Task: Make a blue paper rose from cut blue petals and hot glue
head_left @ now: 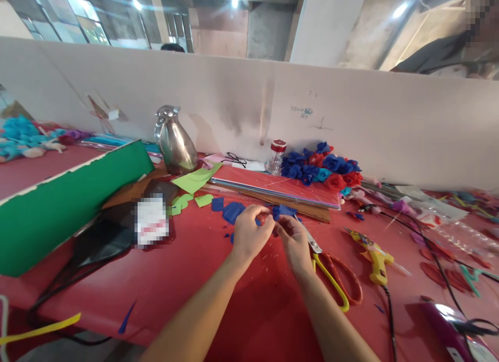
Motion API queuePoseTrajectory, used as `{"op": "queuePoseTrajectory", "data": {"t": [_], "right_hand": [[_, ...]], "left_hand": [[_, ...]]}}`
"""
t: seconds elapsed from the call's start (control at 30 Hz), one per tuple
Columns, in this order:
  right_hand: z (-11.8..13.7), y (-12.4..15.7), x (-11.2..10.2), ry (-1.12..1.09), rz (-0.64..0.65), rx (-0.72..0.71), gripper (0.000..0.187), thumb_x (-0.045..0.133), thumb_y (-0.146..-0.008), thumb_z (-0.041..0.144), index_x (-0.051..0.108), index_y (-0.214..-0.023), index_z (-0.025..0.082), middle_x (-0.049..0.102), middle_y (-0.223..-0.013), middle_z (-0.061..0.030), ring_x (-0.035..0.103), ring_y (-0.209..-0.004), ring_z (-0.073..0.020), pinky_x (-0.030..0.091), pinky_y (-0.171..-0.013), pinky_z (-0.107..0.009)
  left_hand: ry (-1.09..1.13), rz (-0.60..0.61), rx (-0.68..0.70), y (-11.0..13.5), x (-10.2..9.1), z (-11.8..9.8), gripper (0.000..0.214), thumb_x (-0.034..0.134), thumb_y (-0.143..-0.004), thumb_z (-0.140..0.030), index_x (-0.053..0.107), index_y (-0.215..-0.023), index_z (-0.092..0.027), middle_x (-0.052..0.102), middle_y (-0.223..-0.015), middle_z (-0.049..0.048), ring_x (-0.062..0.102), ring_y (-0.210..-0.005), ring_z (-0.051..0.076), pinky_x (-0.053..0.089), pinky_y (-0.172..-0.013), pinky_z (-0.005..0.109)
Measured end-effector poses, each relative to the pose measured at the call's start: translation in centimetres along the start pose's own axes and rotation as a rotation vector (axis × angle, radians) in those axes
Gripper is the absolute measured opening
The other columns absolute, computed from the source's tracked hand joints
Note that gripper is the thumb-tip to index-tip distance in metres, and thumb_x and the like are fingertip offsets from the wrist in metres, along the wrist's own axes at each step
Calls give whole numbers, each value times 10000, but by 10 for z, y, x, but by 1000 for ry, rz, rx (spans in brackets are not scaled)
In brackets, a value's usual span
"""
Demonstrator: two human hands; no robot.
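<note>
Above the middle of the red table, my left hand [251,232] and my right hand [291,241] meet with fingertips pinched together. Between them is a small piece of dark blue paper [276,213], partly covered by the fingers; both hands appear to grip it. Cut blue paper pieces [233,212] lie just beyond my left hand, with light green cut pieces [204,200] farther left. Close by my right hand lie scissors [330,279] with yellow and red handles, blades partly hidden behind the hand.
A yellow glue gun [376,263] with a black cord lies at right. Behind are stacked coloured sheets [280,185], blue and red paper flowers [323,164], a glass jar [277,157] and a metal jug [175,144]. A green box [74,206] and black pouch [103,237] stand left.
</note>
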State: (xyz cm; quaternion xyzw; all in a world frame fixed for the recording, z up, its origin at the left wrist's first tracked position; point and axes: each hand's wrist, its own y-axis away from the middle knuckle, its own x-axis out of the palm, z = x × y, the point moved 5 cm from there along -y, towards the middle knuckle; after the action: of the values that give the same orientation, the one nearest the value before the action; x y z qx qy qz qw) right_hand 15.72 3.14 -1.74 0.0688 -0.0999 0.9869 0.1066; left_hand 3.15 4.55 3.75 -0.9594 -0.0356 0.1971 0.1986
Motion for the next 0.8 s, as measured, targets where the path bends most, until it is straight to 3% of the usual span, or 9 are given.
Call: {"op": "queuePoseTrajectory", "data": {"t": [0.27,0.4,0.5,0.67,0.8], "right_hand": [[-5,3,2,-17,-3,42,197,689,-700,335,647,-844,208,655,-785,-8,573,-718,-156,459,-668,-291],[-4,4,3,-13,19,42,200,692,-702,335,638,-849,210,655,-794,-10,573,-723,-160,459,-684,-300],[-2,4,4,-5,25,41,181,690,-710,326,637,-840,212,645,-777,-2,556,-697,-143,446,-676,-287],[-4,3,3,-38,21,55,165,703,-700,307,634,-814,210,614,-713,20,517,-636,-114,414,-631,-258],[-5,3,3,-83,20,61,171,708,-697,304,637,-818,207,604,-710,20,508,-629,-112,402,-622,-253]], "left_hand": [[-90,-45,60,3,-1,0,95,574,-704,-175,636,-775,-186,651,-779,35,570,-698,159,438,-681,275],[-61,-45,23,3,-2,1,104,552,-671,-135,626,-721,-188,642,-756,28,562,-708,160,433,-675,270],[60,-25,-86,1,-3,4,90,537,-644,-125,604,-648,-184,626,-694,10,553,-681,149,429,-645,253],[446,57,-385,0,6,16,89,506,-613,-131,570,-564,-167,551,-536,-35,498,-542,104,396,-530,206],[578,54,-459,4,10,18,67,524,-608,-154,568,-559,-161,535,-519,-38,485,-537,97,384,-529,202]]}}
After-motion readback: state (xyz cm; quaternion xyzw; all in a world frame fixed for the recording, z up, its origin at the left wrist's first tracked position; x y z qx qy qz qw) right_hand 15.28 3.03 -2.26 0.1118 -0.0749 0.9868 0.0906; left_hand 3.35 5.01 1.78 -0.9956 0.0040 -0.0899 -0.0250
